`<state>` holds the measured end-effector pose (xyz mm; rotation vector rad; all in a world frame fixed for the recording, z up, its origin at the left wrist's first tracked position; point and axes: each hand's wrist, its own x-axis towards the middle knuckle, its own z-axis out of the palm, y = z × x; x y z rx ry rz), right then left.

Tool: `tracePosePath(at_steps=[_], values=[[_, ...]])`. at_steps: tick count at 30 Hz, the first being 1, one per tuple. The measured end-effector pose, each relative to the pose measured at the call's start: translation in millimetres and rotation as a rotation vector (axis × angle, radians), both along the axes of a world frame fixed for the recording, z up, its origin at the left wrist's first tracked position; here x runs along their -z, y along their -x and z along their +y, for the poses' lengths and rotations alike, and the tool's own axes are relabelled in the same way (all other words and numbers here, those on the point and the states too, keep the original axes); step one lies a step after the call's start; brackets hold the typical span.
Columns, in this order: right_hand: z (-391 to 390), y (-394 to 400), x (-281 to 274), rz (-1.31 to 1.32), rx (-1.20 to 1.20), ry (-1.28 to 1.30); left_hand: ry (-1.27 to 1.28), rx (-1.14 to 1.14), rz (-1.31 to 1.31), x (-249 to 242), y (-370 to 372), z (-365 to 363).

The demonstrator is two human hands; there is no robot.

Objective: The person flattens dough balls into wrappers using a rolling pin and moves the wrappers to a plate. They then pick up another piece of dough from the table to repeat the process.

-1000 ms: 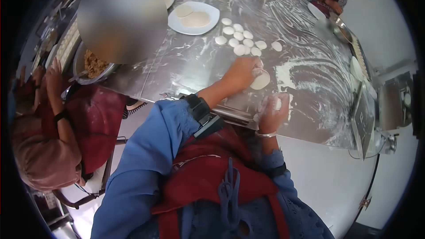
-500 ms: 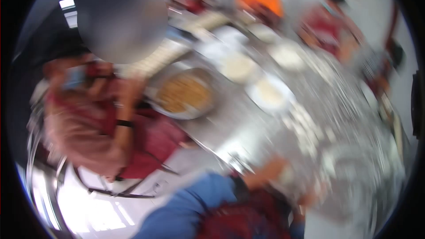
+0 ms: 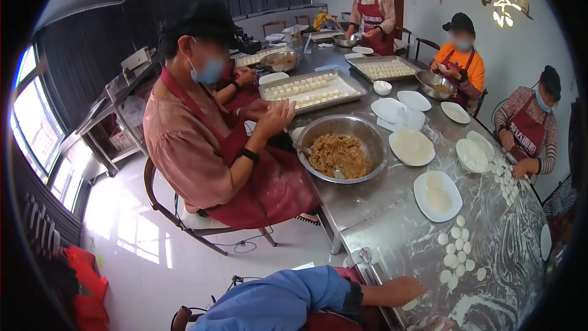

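Observation:
My left hand [image 3: 401, 291] reaches from a blue sleeve over the floured steel table [image 3: 373, 230]. Its fingers are closed on the edge of a pale dough wrapper [image 3: 411, 304], which shows just under the fingertips. At the bottom edge of the view, only part of my right hand [image 3: 435, 323] appears, dusted with flour; its fingers and anything in them are cut off. Several small flattened dough pieces [image 3: 451, 260] lie beyond my hands. Farther up, a white square plate [image 3: 450, 199] carries round wrappers.
A steel bowl of brown filling [image 3: 340, 150] stands by a seated co-worker [image 3: 196, 159] on the left. Behind it are a tray of dumplings [image 3: 312, 91] and a plate of wrappers [image 3: 411, 147]. Another co-worker [image 3: 528, 129] handles dough at the right; others work farther back.
The view has swung and steadied from a heavy blur, so the table and people sit differently in it. The blurred earlier frame shows both my hands low over the table.

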<state>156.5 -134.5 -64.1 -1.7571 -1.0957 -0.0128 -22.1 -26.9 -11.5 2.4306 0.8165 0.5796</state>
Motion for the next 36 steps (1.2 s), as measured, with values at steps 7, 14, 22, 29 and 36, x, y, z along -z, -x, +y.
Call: tracePosePath(at_steps=[7, 14, 22, 29, 36], values=[[0.7, 23.3, -33.6, 0.261, 0.172, 0.135, 0.045, -0.025, -0.081, 25.8, -1.8, 8.8], [4.0, 42.4, -72.7, 0.414, -0.014, -0.16, 0.249, -0.065, -0.198, 12.8, -10.2, 8.7], [13.8, 45.7, -71.0, 0.492, -0.094, -0.236, 0.382, -0.054, -0.157, 1.1, -2.8, 17.9], [14.4, 7.2, -16.7, 0.445, -0.015, -0.245, 0.275, -0.048, -0.09, 2.6, -2.1, 14.7], [8.9, 35.7, -66.4, 0.431, 0.114, 0.044, 0.335, -0.083, -0.156, -10.0, 2.6, 10.0]])
